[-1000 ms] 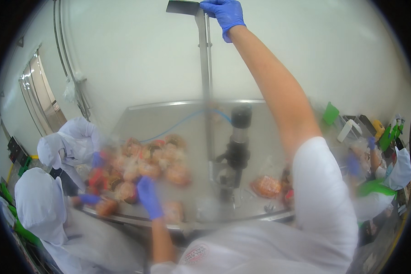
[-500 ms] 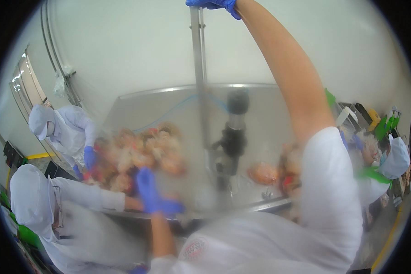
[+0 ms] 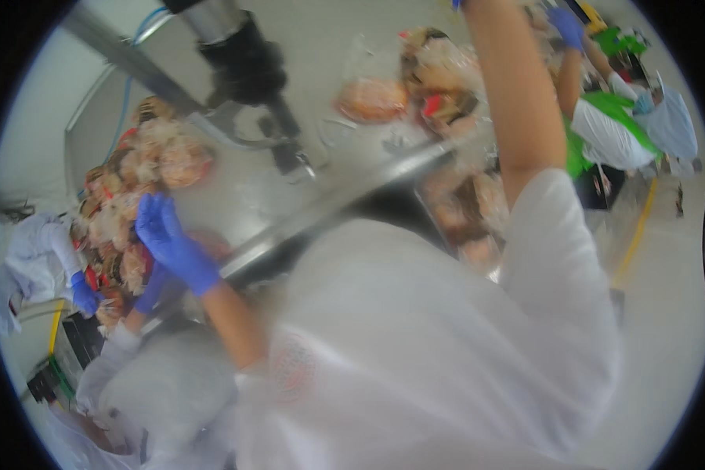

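Near lumpy bags of pink-orange product point(image 3: 176, 157) on the steel table point(image 3: 258, 196), my left hand point(image 3: 168, 235) in a blue glove has its fingers apart and slightly bent, with nothing visible in them. My right arm reaches up past the top edge; only a blue sliver of my right hand point(image 3: 457, 4) shows, fingers out of sight. A black-and-steel fixture point(image 3: 243, 63) with a long metal post point(image 3: 133, 63) stands on the table. Right of it lie a single orange bag point(image 3: 372, 102) and a mixed pile of bags point(image 3: 442, 78).
Co-workers in white stand at left point(image 3: 31, 266) and lower left point(image 3: 164, 392); another co-worker point(image 3: 619, 133) with green sleeves works at right. A container of bags point(image 3: 466, 204) is below the table's edge point(image 3: 329, 207). A blue hose point(image 3: 125, 102) runs behind the piles.
The view has tipped down and turned; the wall has mostly left view. My right hand has slipped past the top edge, and my left glove shows nearer the left pile's front.
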`<state>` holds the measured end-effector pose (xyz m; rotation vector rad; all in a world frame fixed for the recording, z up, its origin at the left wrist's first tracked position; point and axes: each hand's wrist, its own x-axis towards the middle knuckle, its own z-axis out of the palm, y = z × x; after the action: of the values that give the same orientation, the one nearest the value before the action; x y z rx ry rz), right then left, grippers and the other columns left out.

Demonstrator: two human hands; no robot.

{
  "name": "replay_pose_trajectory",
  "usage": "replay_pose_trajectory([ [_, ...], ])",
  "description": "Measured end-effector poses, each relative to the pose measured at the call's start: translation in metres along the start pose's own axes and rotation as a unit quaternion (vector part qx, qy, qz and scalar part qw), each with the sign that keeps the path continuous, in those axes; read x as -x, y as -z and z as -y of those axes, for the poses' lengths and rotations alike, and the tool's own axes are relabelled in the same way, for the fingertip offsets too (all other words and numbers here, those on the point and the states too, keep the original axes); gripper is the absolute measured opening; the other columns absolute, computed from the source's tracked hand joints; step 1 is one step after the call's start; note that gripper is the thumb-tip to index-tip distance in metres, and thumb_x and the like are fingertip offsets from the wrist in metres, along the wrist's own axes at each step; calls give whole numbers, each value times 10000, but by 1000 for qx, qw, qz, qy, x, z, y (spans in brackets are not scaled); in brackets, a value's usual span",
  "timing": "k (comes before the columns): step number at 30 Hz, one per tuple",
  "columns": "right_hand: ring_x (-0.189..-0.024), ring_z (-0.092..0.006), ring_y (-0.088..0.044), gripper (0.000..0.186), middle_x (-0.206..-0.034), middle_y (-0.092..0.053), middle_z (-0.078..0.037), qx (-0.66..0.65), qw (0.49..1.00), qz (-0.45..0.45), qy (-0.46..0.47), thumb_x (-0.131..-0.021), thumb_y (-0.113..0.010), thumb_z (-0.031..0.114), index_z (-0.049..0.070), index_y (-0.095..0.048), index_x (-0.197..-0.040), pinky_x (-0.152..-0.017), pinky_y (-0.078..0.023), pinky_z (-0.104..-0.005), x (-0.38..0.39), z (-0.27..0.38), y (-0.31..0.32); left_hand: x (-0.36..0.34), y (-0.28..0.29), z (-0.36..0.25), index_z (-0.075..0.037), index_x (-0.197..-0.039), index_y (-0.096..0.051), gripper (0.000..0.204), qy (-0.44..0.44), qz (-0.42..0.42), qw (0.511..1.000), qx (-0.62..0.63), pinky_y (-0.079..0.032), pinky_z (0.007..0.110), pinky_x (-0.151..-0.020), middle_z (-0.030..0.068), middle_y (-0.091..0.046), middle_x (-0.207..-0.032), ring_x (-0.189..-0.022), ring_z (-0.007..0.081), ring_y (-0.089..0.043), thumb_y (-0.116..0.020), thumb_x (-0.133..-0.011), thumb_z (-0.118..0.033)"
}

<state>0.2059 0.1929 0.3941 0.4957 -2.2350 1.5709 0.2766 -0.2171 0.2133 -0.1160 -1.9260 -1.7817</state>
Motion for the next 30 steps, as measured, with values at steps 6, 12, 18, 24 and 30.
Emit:
replay_pose_trajectory([
  [6, -808, -265, -649, 150, -899, -683, -105, 291, 906, 173, -254, -703, -721, 155, 111, -710, -847, -774, -507, -366, 267, -234, -30, 17, -58, -8, 21, -1176, -509, 293, -29, 149, 988, 16, -447, 301, -935, 113, -575, -1137, -1052, 170, -548, -499, -886, 66],
  [12, -957, -294, -560, 232, -913, -608, -81, 419, 864, 43, -274, -681, -721, 253, 141, -685, -881, -837, -467, -411, 339, -261, -103, 30, -106, -10, -36, -1226, -489, 371, 18, 284, 956, 77, -438, 298, -930, 80, -547, -1174, -1018, 154, -546, -539, -868, 53],
  [18, -897, -215, -584, 244, -885, -622, -66, 287, 908, -62, -299, -723, -717, 247, 137, -663, -934, -803, -472, -361, 326, -275, -102, 42, -136, -13, -14, -1165, -526, 309, 73, 363, 921, 118, -444, 266, -853, 55, -575, -1066, -968, 124, -539, -575, -860, -7],
  [24, -796, -102, -582, 173, -854, -650, -36, -188, 916, -179, -306, -851, -652, 197, 34, -638, -908, -757, -461, -255, 286, -259, -65, 58, -144, 12, -25, -1202, -519, 311, 188, 491, 850, 34, -402, 288, -978, 83, -568, -1178, -1100, 153, -528, -565, -902, -91],
  [30, -819, -96, -582, 212, -857, -645, -27, -173, 927, -158, -293, -838, -668, 181, 4, -635, -951, -770, -464, -256, 224, -187, -48, 85, -175, 42, -6, -1249, -478, 380, 319, 522, 789, 59, -376, 328, -1016, 108, -546, -1225, -1156, 198, -504, -540, -937, -215],
])
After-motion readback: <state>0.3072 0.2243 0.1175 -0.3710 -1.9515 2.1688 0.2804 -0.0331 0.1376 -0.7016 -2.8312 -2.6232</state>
